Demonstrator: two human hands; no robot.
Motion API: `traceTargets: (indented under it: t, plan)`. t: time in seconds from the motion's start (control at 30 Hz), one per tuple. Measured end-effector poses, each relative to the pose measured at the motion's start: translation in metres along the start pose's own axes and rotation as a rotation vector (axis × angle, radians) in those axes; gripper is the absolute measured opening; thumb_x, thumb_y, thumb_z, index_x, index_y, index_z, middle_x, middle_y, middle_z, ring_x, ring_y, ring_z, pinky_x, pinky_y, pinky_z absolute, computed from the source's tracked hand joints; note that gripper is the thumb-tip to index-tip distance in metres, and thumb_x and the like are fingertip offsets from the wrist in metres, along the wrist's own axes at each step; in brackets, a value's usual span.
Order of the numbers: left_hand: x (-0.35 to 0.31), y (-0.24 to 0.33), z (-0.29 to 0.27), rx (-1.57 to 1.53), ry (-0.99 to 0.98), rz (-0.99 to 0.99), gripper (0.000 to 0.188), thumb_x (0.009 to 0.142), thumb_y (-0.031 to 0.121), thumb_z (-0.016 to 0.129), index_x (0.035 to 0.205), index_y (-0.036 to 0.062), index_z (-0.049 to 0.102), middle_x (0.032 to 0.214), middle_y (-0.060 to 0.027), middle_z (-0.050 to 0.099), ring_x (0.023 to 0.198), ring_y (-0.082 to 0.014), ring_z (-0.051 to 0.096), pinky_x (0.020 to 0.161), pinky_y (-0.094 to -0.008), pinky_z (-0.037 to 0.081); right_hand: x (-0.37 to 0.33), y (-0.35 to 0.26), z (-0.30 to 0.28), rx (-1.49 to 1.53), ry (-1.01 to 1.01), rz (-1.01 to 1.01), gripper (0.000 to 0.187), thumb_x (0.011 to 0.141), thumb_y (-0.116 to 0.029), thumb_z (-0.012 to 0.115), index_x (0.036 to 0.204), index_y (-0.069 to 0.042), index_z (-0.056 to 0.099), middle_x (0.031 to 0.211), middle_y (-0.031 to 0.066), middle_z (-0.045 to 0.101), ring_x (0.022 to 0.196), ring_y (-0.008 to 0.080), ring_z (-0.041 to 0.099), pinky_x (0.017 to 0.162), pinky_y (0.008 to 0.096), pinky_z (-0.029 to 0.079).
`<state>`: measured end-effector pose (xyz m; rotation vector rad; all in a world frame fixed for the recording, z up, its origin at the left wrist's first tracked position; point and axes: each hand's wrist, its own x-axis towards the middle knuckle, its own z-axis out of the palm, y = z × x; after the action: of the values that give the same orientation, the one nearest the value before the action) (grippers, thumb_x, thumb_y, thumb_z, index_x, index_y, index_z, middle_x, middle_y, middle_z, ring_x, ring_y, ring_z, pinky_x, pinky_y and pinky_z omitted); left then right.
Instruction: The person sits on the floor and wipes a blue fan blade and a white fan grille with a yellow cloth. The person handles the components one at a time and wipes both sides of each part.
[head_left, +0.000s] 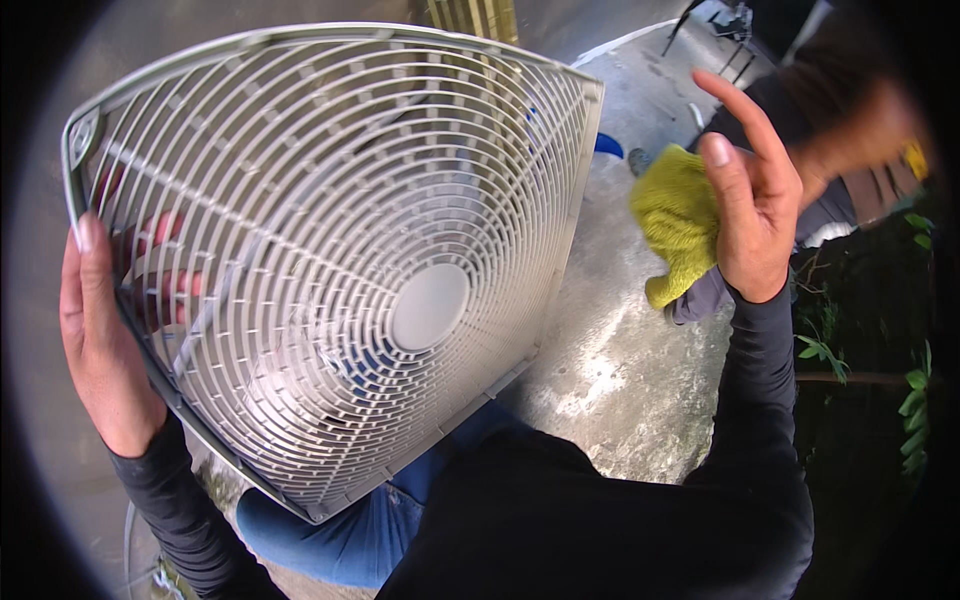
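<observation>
My left hand (105, 330) grips the left edge of a light grey plastic fan grille (430, 305), thumb on the front and fingers showing through the slats behind. The grille is tilted, with concentric ribs around a plain round hub, and its lower corner is over my jeans. To the right of the grille, my right hand (755, 215) is raised, its index finger and thumb stretched out. A yellow-green cloth (672, 212) hangs beside its palm, apart from the grille. The other fingers, which seem to hold the cloth, are mostly hidden.
Another person's blurred forearm (860, 135) reaches in at the upper right, close behind my right hand. Below lies a wet concrete surface (610, 390). Green leafy plants (914, 410) grow at the right edge. A blue round object (607, 145) shows beyond the grille.
</observation>
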<state>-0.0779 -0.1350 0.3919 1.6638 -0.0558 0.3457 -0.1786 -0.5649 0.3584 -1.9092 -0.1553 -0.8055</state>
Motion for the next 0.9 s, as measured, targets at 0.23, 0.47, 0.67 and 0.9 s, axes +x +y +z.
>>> traceTargets:
  t: [0.23,0.47,0.67,0.9]
  plan:
    - [-0.033,0.099,0.096,-0.014,-0.361,0.211,0.044,0.108,0.034,0.059,0.140,0.0036,0.062,0.107,-0.0038,0.071,0.090,-0.0071,0.065,0.076,-0.0229,0.056,0.040,-0.082,-0.037,-0.004,-0.370,0.450,0.067,0.111,-0.052,0.037,0.119,0.006,0.069,0.078,0.0086,0.072,0.065,0.0102,0.065,0.063,0.0201,0.049]
    - [-0.071,0.128,0.153,-0.418,-0.538,0.293,0.037,0.105,0.025,0.064,0.133,-0.0007,0.062,0.105,-0.0093,0.075,0.086,-0.0103,0.072,0.072,-0.0224,0.058,0.071,-0.076,-0.081,0.381,-0.304,0.759,0.087,0.100,-0.078,0.037,0.102,0.005,0.063,0.069,0.0155,0.072,0.050,0.0185,0.067,0.049,0.0263,0.054]
    - [-0.124,0.076,0.214,-0.569,-0.696,0.611,0.052,0.097,0.006,0.069,0.142,0.0002,0.043,0.125,-0.0167,0.060,0.108,-0.0206,0.066,0.083,-0.0320,0.061,0.096,-0.072,-0.115,0.131,-0.011,0.666,0.079,0.090,-0.079,0.057,0.087,-0.001,0.065,0.071,0.0113,0.071,0.056,0.0167,0.069,0.057,0.0261,0.059]
    - [-0.161,-0.031,0.273,-0.394,-0.981,0.703,0.075,0.093,0.015,0.076,0.152,0.0061,0.030,0.147,-0.0237,0.042,0.129,-0.0353,0.057,0.098,-0.0442,0.060,0.093,-0.015,-0.142,-0.280,-0.219,0.757,0.036,0.088,-0.037,0.067,0.093,-0.001,0.068,0.079,0.0106,0.070,0.061,0.0200,0.067,0.062,0.0346,0.057]
